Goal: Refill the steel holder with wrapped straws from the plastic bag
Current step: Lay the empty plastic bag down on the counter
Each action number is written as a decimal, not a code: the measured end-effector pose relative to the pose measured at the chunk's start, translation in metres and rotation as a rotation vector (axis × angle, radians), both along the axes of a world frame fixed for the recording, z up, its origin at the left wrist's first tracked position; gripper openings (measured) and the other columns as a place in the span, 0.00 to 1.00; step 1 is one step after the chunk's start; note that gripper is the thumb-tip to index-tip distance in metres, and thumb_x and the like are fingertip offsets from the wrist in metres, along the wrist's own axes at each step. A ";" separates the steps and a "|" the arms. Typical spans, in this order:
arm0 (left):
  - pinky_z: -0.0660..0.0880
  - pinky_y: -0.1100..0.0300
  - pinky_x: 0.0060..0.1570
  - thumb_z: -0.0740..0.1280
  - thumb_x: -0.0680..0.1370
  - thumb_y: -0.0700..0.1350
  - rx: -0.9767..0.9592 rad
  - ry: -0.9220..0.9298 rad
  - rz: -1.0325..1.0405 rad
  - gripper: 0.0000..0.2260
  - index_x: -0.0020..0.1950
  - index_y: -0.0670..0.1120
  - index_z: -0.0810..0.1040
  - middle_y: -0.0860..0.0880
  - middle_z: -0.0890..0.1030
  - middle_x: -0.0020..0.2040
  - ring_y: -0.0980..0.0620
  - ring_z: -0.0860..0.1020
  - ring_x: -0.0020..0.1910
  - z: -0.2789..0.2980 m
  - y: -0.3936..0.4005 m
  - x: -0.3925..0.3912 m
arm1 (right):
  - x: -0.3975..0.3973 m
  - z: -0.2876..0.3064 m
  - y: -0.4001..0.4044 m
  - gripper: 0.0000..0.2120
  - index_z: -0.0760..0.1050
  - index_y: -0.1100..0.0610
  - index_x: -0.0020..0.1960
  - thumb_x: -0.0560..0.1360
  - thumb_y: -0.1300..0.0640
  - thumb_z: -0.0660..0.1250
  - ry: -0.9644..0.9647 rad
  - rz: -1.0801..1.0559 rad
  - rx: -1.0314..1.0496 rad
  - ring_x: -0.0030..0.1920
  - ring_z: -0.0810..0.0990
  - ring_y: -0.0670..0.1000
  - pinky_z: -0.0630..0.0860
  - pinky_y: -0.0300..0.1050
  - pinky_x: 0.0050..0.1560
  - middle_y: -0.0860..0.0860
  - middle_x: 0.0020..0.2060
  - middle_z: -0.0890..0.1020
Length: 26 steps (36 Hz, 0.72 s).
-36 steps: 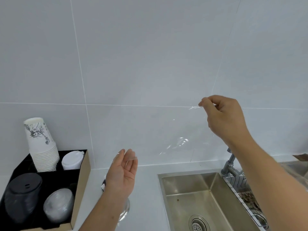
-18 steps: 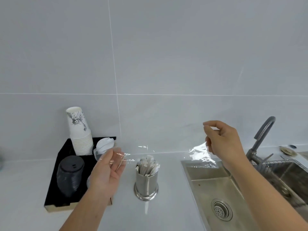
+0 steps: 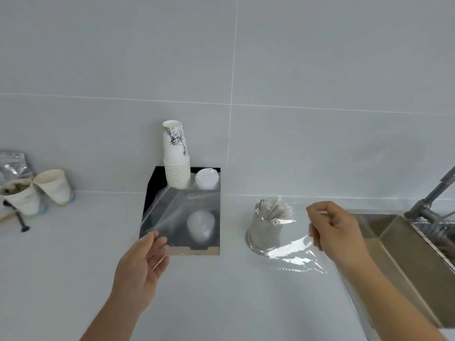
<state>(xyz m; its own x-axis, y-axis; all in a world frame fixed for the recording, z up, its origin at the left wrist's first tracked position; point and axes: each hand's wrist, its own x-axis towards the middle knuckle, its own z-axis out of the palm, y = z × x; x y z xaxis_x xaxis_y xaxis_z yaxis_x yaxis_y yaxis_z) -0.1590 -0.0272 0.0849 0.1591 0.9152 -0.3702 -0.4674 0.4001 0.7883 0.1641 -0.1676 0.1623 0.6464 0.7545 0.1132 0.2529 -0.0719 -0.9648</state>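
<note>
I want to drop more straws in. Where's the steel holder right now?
In the head view the steel holder stands on the counter right of centre, between the black tray and the sink, just left of the right hand.

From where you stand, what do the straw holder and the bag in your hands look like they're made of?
The holder looks like brushed steel: grey metallic sheen, flared shiny base. The bag, stretched between left hand and right hand, seems thin clear plastic film: see-through, crinkled, with bright glare streaks.
</note>
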 end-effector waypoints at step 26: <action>0.76 0.59 0.30 0.69 0.76 0.38 -0.226 0.560 0.022 0.03 0.44 0.40 0.82 0.47 0.84 0.31 0.51 0.79 0.28 -0.160 -0.089 -0.118 | -0.072 -0.186 -0.051 0.08 0.81 0.61 0.47 0.77 0.68 0.64 0.373 0.054 -0.491 0.29 0.79 0.53 0.75 0.44 0.28 0.57 0.33 0.84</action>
<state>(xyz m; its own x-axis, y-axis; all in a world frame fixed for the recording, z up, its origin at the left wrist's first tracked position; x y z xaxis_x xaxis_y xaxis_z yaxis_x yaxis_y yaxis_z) -0.2770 -0.1160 -0.0750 -0.1342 0.8053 -0.5775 -0.0158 0.5810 0.8138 0.0919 -0.2187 -0.0234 0.5348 0.6944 -0.4814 -0.0790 -0.5262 -0.8467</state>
